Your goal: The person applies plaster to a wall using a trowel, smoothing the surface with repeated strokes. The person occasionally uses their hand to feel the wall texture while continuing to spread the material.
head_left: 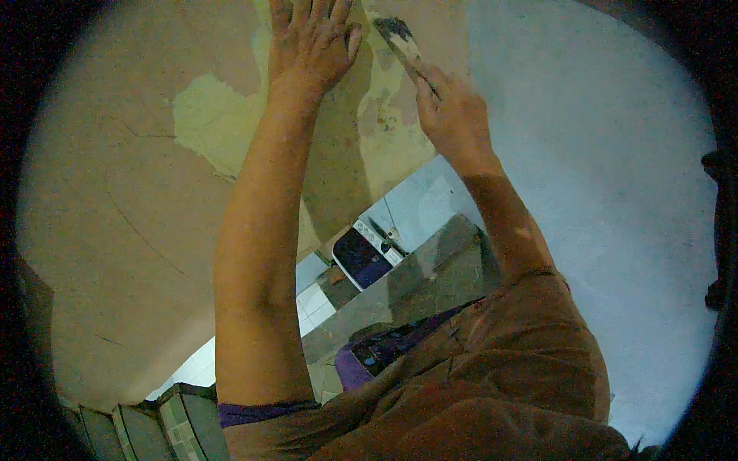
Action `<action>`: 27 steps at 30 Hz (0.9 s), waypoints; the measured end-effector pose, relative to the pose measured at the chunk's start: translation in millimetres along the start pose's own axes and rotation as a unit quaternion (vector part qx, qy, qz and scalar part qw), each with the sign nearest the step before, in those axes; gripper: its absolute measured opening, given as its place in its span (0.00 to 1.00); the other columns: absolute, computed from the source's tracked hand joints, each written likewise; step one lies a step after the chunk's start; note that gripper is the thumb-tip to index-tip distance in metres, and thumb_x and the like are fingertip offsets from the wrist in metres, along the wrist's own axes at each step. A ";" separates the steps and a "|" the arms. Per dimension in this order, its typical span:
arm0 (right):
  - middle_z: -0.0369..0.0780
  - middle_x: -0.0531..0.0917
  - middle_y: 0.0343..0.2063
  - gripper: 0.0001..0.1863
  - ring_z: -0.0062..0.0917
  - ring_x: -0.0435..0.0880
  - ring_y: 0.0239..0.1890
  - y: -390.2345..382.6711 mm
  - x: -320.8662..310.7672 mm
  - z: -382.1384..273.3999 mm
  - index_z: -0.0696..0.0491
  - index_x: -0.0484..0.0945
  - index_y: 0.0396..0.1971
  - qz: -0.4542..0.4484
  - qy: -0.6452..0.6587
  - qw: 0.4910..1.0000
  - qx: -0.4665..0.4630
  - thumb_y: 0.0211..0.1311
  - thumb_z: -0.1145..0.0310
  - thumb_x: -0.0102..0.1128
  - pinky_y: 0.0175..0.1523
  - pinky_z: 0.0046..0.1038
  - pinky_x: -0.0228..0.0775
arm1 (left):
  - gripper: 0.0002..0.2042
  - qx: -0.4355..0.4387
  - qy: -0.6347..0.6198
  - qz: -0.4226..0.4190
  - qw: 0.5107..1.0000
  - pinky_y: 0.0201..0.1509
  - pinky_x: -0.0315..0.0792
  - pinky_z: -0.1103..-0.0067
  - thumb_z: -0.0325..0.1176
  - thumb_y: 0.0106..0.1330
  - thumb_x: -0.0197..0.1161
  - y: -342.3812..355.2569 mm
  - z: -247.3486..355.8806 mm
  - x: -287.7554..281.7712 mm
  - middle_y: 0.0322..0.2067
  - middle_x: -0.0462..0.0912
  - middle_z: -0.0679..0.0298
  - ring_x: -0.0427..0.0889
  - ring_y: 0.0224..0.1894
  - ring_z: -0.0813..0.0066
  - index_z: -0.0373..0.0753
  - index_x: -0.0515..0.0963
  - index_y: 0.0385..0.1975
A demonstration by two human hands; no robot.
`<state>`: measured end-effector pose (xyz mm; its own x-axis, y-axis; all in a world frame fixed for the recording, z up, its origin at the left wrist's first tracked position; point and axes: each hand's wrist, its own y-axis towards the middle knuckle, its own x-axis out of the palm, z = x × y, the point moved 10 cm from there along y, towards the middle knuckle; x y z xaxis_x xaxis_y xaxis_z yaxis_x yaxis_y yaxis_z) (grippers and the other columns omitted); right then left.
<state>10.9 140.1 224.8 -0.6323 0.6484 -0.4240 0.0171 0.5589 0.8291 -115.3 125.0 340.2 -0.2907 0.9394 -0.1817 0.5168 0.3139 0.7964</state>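
My left hand (311, 48) reaches up to the wall (146, 253), palm toward it, with its fingers stretched out and their tips cut off by the upper edge. No object shows in it. To its right, my right hand (459, 121) is closed around the handle of a scraper (398, 38). The scraper's flat end is dark with whitish smears and points up and to the left, close to the wall. Whether the blade touches the surface, I cannot tell. A pale, yellowish patch (211, 119) with ragged edges lies left of my left forearm.
A bluish-white wall surface (600, 169) spans the right side. Below my arms stands a white appliance (361, 257) with a dark lid and knobs, like a washing machine. Steps with tiled risers (181, 422) are at the lower left. Thin cracks (138, 223) run across the left wall.
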 end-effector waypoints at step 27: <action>0.47 0.86 0.37 0.14 0.44 0.85 0.40 9.5 -27.3 -17.7 0.45 0.82 0.52 0.124 0.055 0.990 -0.037 0.69 0.65 0.56 0.46 0.40 0.78 | 0.32 0.000 0.018 -0.018 1.000 0.80 0.33 0.51 0.50 0.73 0.51 3.9 -0.2 2.9 0.73 0.58 0.56 0.50 0.77 0.57 0.41 0.59 0.73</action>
<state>14.6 118.6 250.7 -0.6968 0.6981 -0.1649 0.1279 0.3471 0.9291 -114.2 128.9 342.9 -0.3373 0.9221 -0.1897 0.5056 0.3474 0.7897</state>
